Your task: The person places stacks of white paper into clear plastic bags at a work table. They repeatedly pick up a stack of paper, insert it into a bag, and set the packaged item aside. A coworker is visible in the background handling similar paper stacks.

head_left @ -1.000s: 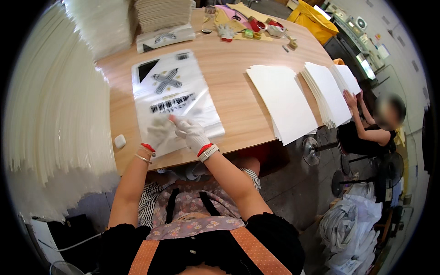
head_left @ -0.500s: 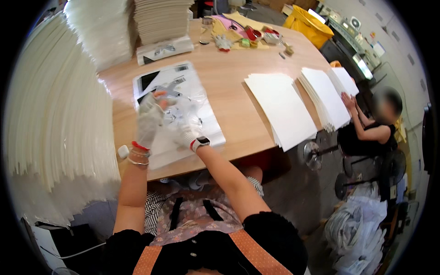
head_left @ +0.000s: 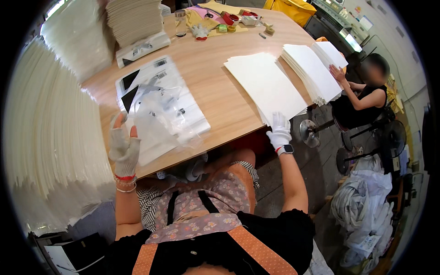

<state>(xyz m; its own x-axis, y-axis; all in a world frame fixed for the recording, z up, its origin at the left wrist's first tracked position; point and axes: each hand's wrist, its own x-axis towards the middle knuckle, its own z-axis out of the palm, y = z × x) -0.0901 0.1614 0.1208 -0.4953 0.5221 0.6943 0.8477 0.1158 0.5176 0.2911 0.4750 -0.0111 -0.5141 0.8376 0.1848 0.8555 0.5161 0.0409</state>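
My left hand [head_left: 123, 145], in a white knit glove with bare fingertips at the thumb and forefinger, is raised beside the left edge of a pile of printed clear plastic bags [head_left: 195, 110]. Its fingers are apart and nothing is in them. A loose, crumpled clear bag [head_left: 153, 117] lies on top of the pile. My right hand [head_left: 279, 130], gloved in white with a watch at the wrist, reaches the near corner of a stack of white sheets [head_left: 266, 85]. Its fingers stretch out flat over the sheets' edge, and the thumb side is hard to make out.
Tall stacks of white sleeves [head_left: 50, 133] stand at the left. Scissors [head_left: 209, 14], tape rolls [head_left: 229, 18], a spare glove [head_left: 199, 31] and a drinking glass [head_left: 180, 23] sit at the back. A co-worker [head_left: 362, 91] handles another white stack [head_left: 311, 73] on the right.
Both hands have left the bag pile. The left moved out to its left side, and the right swung over to the white sheets. The loose bag now lies on the pile.
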